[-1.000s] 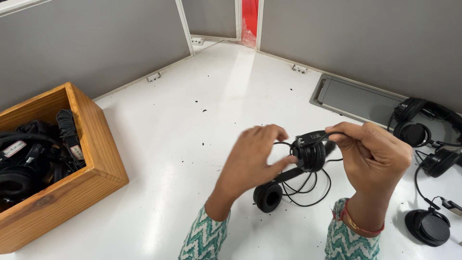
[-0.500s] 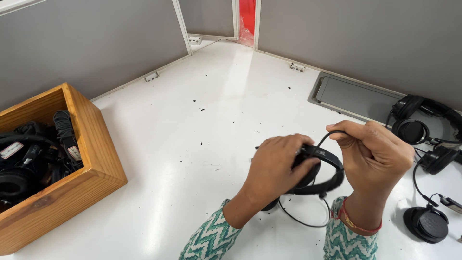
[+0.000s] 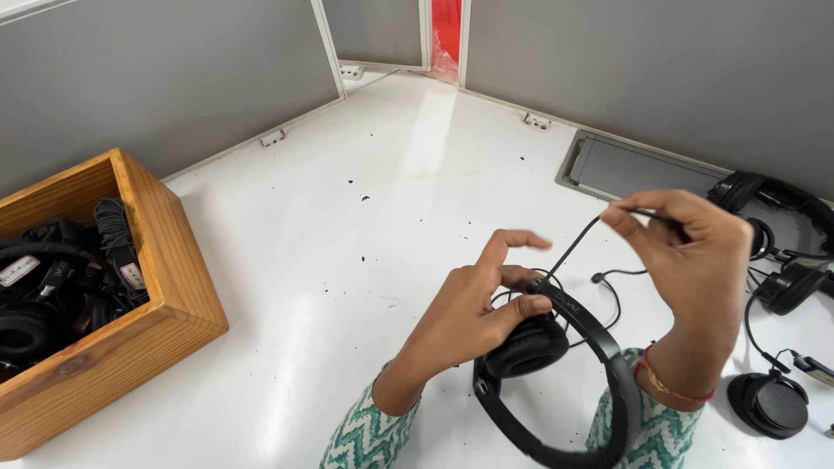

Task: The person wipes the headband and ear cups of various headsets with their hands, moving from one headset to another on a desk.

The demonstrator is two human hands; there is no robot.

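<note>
- Grip first: our left hand [image 3: 473, 308] is closed on the black headset [image 3: 556, 373], thumb and middle fingers pinched on the upper ear cup where the headband joins, index finger sticking out free.
- Our right hand [image 3: 691, 252] has thumb and forefinger pinched shut on the thin black cable [image 3: 573, 247], holding it up and out so it runs taut-ish from the ear cup to the fingertips.
- The headset sits low and centre, just above the white table [image 3: 347, 260], its headband looping down between our two patterned sleeves. We can't tell if the lower part touches the table.
- What could go wrong, we reckon: that cable looks skinny, so pulling it harder against the ear cup could strain the joint where it enters. The slack loop trailing behind, with a small mic tip, could also snag on a finger.
- The left grip is only a fingertip pinch, so a tug from the right could twist the cup loose.
- Containers: the wooden box [image 3: 165, 287] at the left edge is stuffed with more black headsets and coiled cables, some tagged.
- More loose headsets [image 3: 773, 252] lie on the right, near the recessed grey hatch [image 3: 643, 178].
</note>
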